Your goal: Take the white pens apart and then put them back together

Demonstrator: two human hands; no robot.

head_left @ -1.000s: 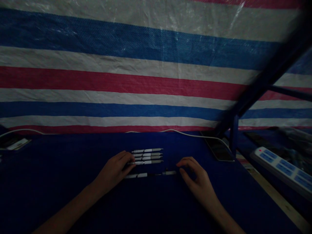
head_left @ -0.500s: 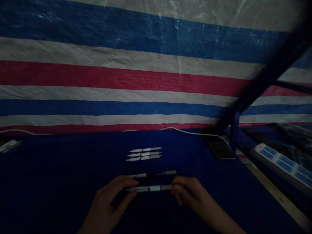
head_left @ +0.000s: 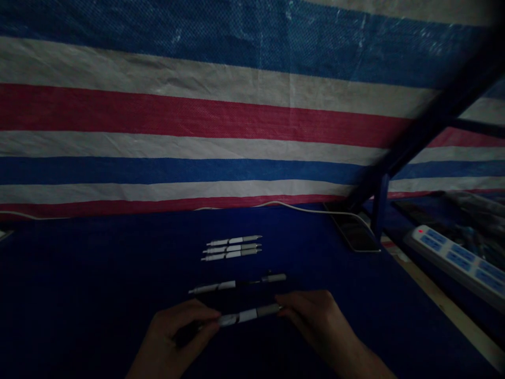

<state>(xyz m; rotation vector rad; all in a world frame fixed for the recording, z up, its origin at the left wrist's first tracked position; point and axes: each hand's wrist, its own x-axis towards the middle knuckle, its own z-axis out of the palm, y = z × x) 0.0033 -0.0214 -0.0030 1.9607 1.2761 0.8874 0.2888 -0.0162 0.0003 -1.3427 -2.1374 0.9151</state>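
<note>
A white and grey pen (head_left: 248, 315) is held between my two hands, tilted with its right end a little higher. My left hand (head_left: 179, 331) pinches its left end between thumb and fingers. On the grey tip end at the right, my right hand (head_left: 315, 318) closes thumb and fingertips. Just beyond lies a pen taken apart: a white barrel (head_left: 215, 288) on the left and a grey grip piece (head_left: 275, 277) on the right, with a thin dark part between them. Farther back, three whole pens (head_left: 232, 249) lie side by side, tips to the right.
A dark phone (head_left: 357, 234) lies at the back right beside a blue metal post (head_left: 380, 208). A white cable (head_left: 303, 209) runs along the back edge, below the striped sheet (head_left: 197, 116). At right stands a white power strip (head_left: 460, 258) with a red light.
The held pen has come slightly nearer to me and tilted, its right end now higher. My right hand has shifted toward the very tip. The view has moved a little.
</note>
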